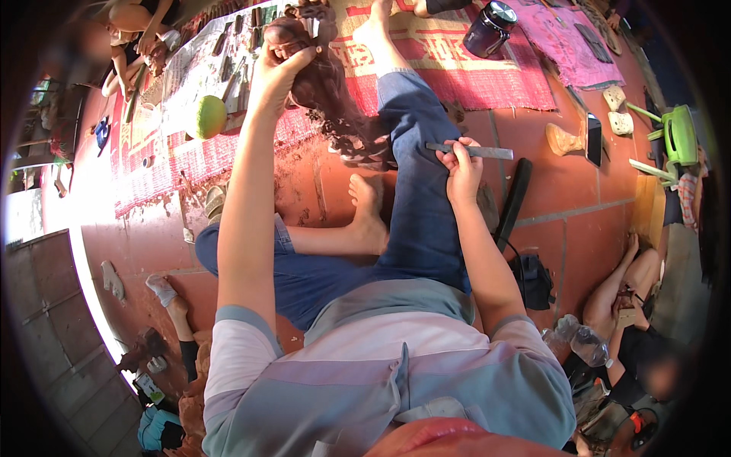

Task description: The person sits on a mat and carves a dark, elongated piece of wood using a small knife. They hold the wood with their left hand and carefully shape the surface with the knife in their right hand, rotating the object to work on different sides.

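Observation:
A dark brown wood carving (pixel 324 87) with deep, knobbly relief stands on the floor ahead of me, at the edge of the red mat. My left hand (pixel 272 82) is closed round a rounded part near its top, the arm stretched out. Over my right knee, my right hand (pixel 463 174) pinches a flat grey metal chisel (pixel 493 153), which lies roughly level and apart from the carving. Wood chips are scattered about the carving's base.
Several carving tools (pixel 236 65) lie on the mat beside a green round fruit (pixel 207 117). A dark jar (pixel 491 29) stands at the far right. Nearby are a phone (pixel 593 140), a green stool (pixel 679 135) and a black bar (pixel 515 199). Other people sit at far left and lower right.

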A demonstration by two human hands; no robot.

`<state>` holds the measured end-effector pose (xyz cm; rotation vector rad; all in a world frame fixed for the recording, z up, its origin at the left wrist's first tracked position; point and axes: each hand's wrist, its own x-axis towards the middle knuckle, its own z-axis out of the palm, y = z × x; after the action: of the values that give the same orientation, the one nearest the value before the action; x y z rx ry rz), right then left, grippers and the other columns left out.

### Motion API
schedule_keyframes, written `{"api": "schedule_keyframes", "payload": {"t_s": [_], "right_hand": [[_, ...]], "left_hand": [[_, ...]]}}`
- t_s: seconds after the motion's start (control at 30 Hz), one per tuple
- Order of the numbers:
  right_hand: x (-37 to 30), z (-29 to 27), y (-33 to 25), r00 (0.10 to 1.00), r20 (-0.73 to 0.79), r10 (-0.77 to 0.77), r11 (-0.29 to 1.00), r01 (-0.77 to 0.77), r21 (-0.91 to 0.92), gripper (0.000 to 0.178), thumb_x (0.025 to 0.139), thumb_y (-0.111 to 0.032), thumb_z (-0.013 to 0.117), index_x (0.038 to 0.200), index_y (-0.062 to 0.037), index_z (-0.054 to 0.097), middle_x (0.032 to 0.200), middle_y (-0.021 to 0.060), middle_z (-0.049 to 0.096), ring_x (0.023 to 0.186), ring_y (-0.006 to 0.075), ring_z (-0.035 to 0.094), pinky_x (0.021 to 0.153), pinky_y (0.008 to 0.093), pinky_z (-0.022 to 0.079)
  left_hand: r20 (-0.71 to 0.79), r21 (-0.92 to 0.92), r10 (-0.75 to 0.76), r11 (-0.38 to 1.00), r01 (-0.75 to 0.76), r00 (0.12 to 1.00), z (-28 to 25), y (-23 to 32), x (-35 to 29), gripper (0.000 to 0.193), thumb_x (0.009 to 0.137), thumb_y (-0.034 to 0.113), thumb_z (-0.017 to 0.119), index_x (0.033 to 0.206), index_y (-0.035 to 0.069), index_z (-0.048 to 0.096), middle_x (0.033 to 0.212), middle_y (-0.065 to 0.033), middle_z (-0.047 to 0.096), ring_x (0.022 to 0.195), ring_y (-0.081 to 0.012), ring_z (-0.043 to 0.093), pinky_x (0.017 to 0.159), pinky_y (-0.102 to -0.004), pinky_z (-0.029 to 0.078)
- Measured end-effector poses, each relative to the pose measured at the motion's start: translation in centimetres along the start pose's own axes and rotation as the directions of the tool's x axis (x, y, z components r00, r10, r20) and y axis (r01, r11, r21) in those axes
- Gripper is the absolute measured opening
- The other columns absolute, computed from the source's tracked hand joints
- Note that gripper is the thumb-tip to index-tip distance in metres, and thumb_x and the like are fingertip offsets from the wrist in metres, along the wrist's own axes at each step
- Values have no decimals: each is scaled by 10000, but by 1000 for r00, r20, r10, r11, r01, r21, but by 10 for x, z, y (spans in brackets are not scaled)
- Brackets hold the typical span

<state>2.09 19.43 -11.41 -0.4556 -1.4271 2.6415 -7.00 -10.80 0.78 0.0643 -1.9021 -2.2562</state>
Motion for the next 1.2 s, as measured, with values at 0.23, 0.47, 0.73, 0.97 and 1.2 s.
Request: {"api": "schedule_keyframes", "payload": {"t_s": [0.23, 0.47, 0.73, 0.97, 1.2], "right_hand": [[-1, 1, -2, 1000, 12, 11, 1000, -11, 1, 141, 864, -52, 523, 986, -42, 455, 880, 131, 567, 594, 117, 548, 663, 335, 554], [-2, 0, 2, 999, 34, 5, 1000, -6, 23, 159, 859, -45, 530, 995, -32, 448, 901, 152, 570, 586, 122, 559, 669, 345, 560], [-6, 3, 1, 998, 59, -24, 999, 25, -24, 158, 861, -60, 534, 985, -27, 441, 917, 153, 568, 593, 119, 554, 670, 337, 557], [-8, 3, 0, 997, 66, -36, 999, 38, -18, 151, 860, -50, 537, 981, -24, 450, 913, 146, 568, 589, 121, 554, 662, 332, 556], [-6, 3, 6, 995, 74, -66, 998, 67, -21, 160, 859, -49, 547, 983, -10, 454, 897, 147, 577, 593, 119, 550, 652, 322, 553]], "left_hand": [[59, 124, 10, 992, -17, 998, -9, -13, 23, 415, 728, 92, 715, 1097, 53, 527, 955, -50, 607, 860, -150, 589, 790, -283, 477], [59, 154, -72, 986, 62, 996, -16, 0, 8, 332, 707, 112, 725, 996, 28, 584, 884, -55, 628, 792, -145, 606, 761, -275, 489], [129, 191, 12, 981, -37, 992, -20, 6, -11, 345, 704, 76, 716, 1018, 30, 580, 911, -52, 626, 832, -139, 592, 773, -271, 474], [46, 327, -1, 945, -14, 999, -48, 16, -42, 472, 715, 53, 708, 1130, 26, 484, 1014, -94, 612, 903, -168, 600, 811, -298, 496], [-144, 130, -3, 991, 22, 990, -121, -1, -102, 363, 744, -8, 648, 1095, -4, 556, 1018, -72, 605, 908, -166, 588, 842, -299, 467]]}}
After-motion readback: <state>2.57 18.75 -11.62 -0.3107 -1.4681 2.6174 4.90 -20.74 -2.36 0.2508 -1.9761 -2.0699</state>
